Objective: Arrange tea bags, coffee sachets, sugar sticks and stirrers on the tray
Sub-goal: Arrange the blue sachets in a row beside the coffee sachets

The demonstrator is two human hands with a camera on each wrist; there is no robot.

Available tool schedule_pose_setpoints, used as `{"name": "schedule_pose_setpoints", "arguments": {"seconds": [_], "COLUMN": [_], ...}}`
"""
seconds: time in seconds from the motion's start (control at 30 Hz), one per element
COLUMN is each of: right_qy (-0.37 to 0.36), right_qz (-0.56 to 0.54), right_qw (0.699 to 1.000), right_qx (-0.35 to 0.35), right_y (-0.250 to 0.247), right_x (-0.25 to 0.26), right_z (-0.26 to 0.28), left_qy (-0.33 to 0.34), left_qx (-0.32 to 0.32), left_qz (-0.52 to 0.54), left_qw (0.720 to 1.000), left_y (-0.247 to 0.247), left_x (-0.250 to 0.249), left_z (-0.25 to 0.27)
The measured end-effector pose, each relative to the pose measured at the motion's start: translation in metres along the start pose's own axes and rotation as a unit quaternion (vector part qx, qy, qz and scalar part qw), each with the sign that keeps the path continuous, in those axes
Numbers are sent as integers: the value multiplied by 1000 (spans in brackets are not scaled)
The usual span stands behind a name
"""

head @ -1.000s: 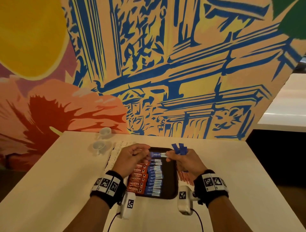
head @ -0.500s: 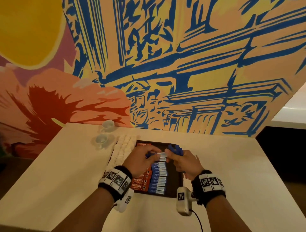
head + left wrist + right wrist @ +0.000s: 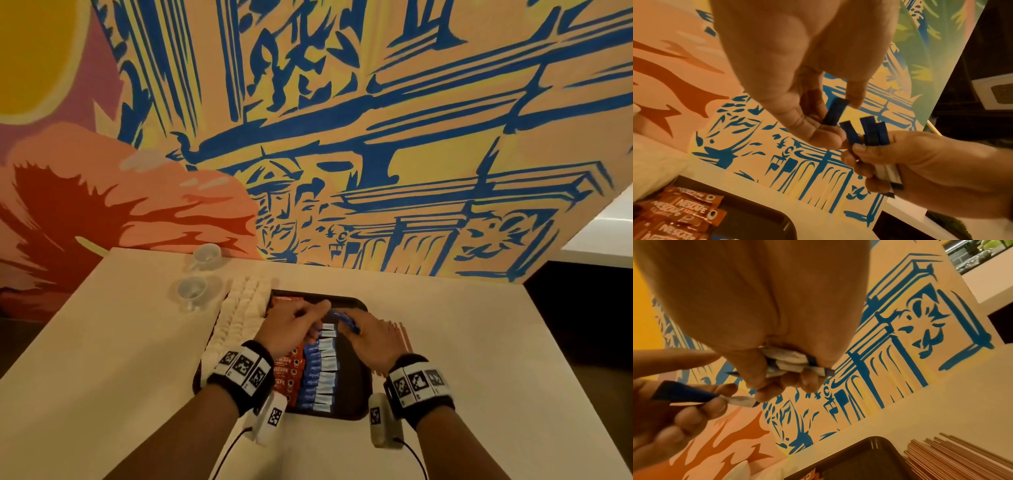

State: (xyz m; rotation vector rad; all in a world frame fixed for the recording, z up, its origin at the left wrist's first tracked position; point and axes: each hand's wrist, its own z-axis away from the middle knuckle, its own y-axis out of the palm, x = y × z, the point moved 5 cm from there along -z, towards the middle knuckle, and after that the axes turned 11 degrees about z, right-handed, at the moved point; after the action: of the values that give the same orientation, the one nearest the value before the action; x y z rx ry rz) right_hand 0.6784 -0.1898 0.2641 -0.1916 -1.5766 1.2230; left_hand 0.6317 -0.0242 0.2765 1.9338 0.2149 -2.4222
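A dark tray (image 3: pixel 358 397) lies on the white table, holding a column of red coffee sachets (image 3: pixel 286 368) and a column of blue-and-white sugar sticks (image 3: pixel 320 370). Over the tray's far end my left hand (image 3: pixel 294 325) pinches one blue sugar stick (image 3: pixel 835 113) between thumb and fingers. My right hand (image 3: pixel 370 337) grips a bunch of blue sugar sticks (image 3: pixel 871 133), close beside the left. The sachets (image 3: pixel 680 216) show below in the left wrist view, and the bunch (image 3: pixel 789 363) sits in the fist in the right wrist view.
White tea bags (image 3: pixel 239 315) lie in a row left of the tray. Thin wooden stirrers (image 3: pixel 953 457) lie on the table to its right. Two small white cups (image 3: pixel 191 291) stand at the back left. A painted wall rises right behind the table.
Both hands have moved further towards the tray's far end, over the top of the sugar stick column. The head view has tipped upward.
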Motion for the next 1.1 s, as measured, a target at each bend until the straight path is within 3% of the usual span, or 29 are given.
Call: {"name": "schedule_pose_setpoints", "arguments": {"seconds": [0.17,0.4,0.53,0.67,0.9,1.0,1.1], "right_qy": [-56,92,153,170,261,253,256], "right_qz": [-23,-216,-318,-403,-319,-243,-214], "right_qw": [998,968,935,899,910,935,941], "right_qx": [-20,-86,-41,16,-49,-48,-54], "right_y": [-4,-12,-4,2,9,19,37], "right_x": [7,-28,-41,-52,-107,-124,-143], "right_z": [-12,-27,-29,-31,-55,-73,-92], "left_qy": [-8,17,13,15,41,4,-23], "left_qx": [5,-22,-20,-15,-6,-25,-43], "left_qz": [34,19,19,-20,-138,-112,-130], "left_qw": [999,999,1000,1000,990,993,990], "left_y": [5,-12,-15,-17,-32,-42,-45], "left_x": [2,2,11,22,40,59,78], "left_z": [-15,-21,-25,-37,-88,-115,-140]}}
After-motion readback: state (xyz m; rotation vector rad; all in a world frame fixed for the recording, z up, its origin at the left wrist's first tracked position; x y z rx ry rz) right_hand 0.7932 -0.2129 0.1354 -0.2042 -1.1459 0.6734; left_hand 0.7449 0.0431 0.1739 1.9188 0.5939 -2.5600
